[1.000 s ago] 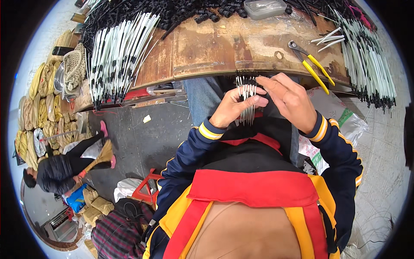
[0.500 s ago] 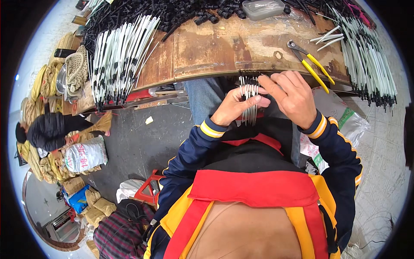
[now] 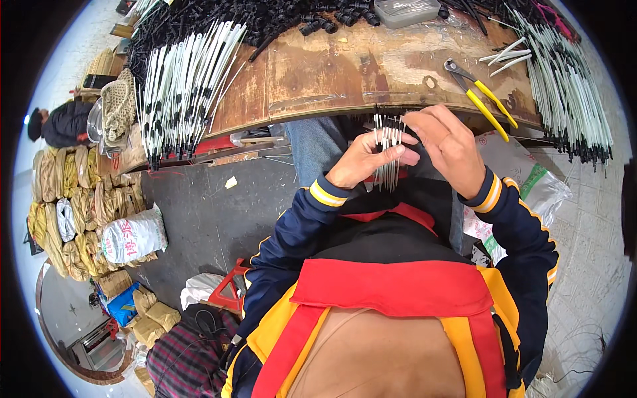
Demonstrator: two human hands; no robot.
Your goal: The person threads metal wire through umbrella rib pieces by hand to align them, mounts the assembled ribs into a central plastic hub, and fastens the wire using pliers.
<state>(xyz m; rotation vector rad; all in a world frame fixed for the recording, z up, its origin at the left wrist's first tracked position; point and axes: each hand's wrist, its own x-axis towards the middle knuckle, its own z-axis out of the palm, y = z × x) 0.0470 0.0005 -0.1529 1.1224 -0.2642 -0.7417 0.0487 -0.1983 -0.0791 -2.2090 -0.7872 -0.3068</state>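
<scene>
My left hand (image 3: 371, 158) is closed round a small fanned row of thin white rods (image 3: 386, 176) with black upper ends. The rods stand upright between thumb and fingers, just in front of the table's near edge. Beside their tops, my right hand (image 3: 451, 149) has its thumb and fingers pinched together. Whatever those fingertips hold is hidden. On the table to the right lies a pair of yellow-handled pliers (image 3: 488, 116). A bundle of white rods with black parts (image 3: 192, 79) is at the left, and another bundle of rods (image 3: 564, 93) at the far right.
Black plastic parts (image 3: 292, 16) are heaped along the wooden table's (image 3: 318, 79) far side, near a clear plastic box (image 3: 406, 13). Stacked tan bundles (image 3: 86, 182), a white sack (image 3: 133, 237) and a red stool (image 3: 232, 288) stand left. Another person (image 3: 66, 124) is behind them.
My right hand has shifted slightly beside the rod tops, its fingers now more downturned. My left hand keeps its hold. The other person has moved away from the white sack, toward the upper left.
</scene>
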